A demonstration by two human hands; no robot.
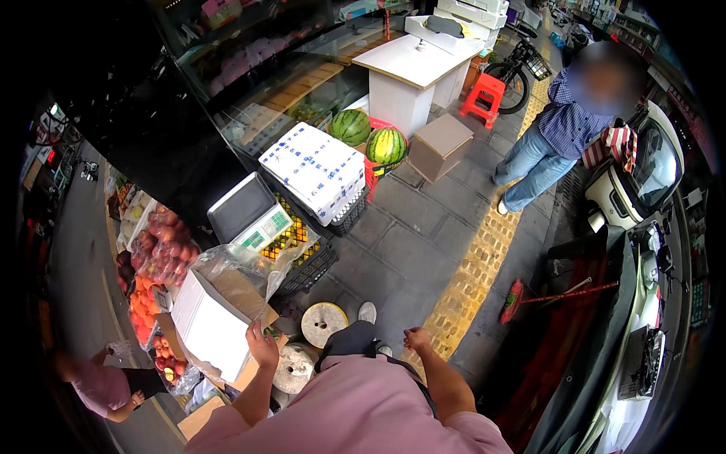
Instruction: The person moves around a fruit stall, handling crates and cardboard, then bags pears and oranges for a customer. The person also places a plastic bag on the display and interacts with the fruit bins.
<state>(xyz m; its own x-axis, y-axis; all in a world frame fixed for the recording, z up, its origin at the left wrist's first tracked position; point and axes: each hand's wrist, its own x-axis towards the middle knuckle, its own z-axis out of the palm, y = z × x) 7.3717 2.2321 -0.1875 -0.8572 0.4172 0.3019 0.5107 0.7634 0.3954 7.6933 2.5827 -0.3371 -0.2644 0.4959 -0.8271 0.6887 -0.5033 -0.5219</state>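
Note:
My left hand (262, 346) is beside an upturned flap of a white-sided cardboard box (212, 327), its fingers stretched out at the edge. Clear plastic film (257, 265) hangs over the box. My right hand (417, 340) hangs above the pavement on my right, with its fingers curled in; I cannot make out anything in them. Just ahead of the box, a scale (262, 229) with a dark tray rests on a black crate (308, 265) of yellow-orange fruit. By my left hand, pale round spools (324, 324) with centre holes are on the ground.
Bagged red fruit (161, 244) lies at the left, along a reflective panel. Ahead are a white printed carton (313, 171), watermelons (386, 144), a brown box (440, 147) and a red stool (483, 99). A person (556, 129) stands at right, beyond a red broom (512, 301).

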